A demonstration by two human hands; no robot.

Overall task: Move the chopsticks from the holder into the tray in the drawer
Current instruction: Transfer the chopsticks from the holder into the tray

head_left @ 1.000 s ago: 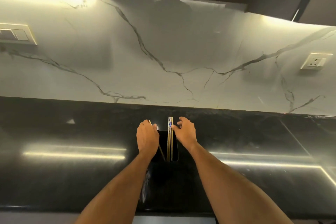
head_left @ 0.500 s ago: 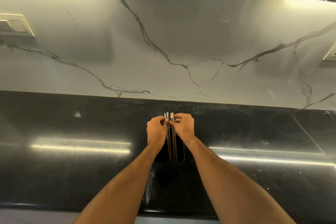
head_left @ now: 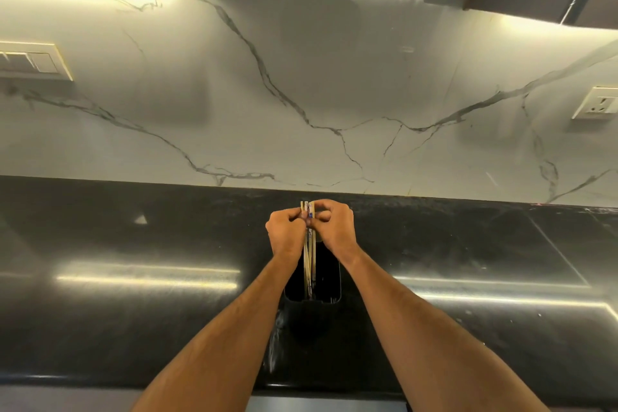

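Observation:
A bunch of pale wooden chopsticks [head_left: 309, 264] with patterned tops stands upright in a black holder [head_left: 329, 288] on the dark countertop. My left hand [head_left: 286, 232] and my right hand [head_left: 334, 227] meet over the holder, and both pinch the chopsticks near their top ends. The lower ends of the chopsticks sit inside the holder's opening. The drawer and its tray are out of sight.
The glossy black countertop [head_left: 133, 244] runs left and right, backed by a white marble wall [head_left: 301, 94]. A switch plate [head_left: 30, 60] is on the wall at left, a socket [head_left: 598, 105] at right. Dark cabinets hang overhead.
My two hands came together from either side of the holder and closed on the chopsticks, gathering them into one bunch. The view has tilted a little.

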